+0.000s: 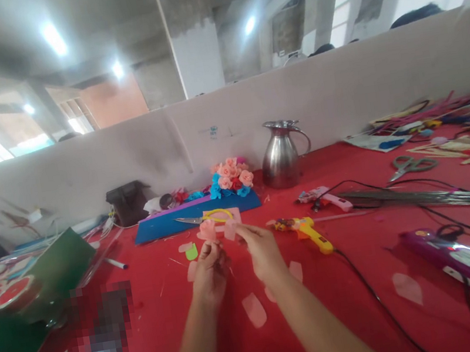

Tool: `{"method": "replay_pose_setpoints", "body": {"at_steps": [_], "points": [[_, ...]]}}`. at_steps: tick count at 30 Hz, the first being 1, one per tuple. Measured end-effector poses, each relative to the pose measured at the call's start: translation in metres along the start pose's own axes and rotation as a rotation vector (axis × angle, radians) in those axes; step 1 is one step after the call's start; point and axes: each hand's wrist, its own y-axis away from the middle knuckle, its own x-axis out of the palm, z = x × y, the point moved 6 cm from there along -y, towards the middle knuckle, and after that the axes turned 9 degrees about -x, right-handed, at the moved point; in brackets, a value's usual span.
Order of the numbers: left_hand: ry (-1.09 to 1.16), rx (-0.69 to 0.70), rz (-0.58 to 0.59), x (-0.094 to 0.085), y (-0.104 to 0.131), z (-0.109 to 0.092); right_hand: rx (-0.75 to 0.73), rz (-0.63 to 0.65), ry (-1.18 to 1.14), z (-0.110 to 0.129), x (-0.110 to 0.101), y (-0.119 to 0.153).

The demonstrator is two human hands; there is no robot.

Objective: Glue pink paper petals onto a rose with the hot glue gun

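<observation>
Two bare hands above red table (366, 274), head view. Left hand (209, 272) grip closed on small pink paper flower (208, 229); right hand (261, 249) grip pinching loose pink paper petal (230, 230) beside it. Steel jug (281, 157) upright behind, contents hidden. Yellow glue gun (310, 230) near right hand.

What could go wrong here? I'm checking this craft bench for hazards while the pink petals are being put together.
1. The yellow glue gun lies close to the right hand; if hot, its tip could burn a wrist.
2. Its black cord trails past the right forearm and might snag.
3. Loose pink petal pieces lie under both arms; a sweep of the left hand could scatter them.
</observation>
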Motion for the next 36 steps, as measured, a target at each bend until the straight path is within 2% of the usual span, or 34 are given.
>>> {"method": "replay_pose_setpoints", "body": {"at_steps": [3, 7, 16, 24, 31, 36], "points": [[0.005, 0.022, -0.004, 0.001, 0.000, 0.001, 0.041, -0.041, -0.130, -0.012, 0.005, 0.005], [-0.010, 0.044, -0.001, 0.003, -0.001, 0.003, 0.059, -0.045, -0.234, -0.015, 0.011, 0.009], [0.036, 0.066, -0.056, -0.004, -0.003, 0.003, 0.086, 0.006, -0.252, -0.012, 0.018, 0.016], [0.019, 0.075, -0.011, -0.003, -0.004, 0.003, 0.114, 0.009, -0.284, -0.011, 0.021, 0.021], [0.007, 0.094, -0.064, -0.009, -0.005, 0.004, 0.041, 0.041, -0.323, -0.012, 0.023, 0.021], [-0.014, 0.112, -0.080, -0.005, -0.003, 0.002, 0.032, 0.049, -0.323, -0.013, 0.023, 0.022]]}}
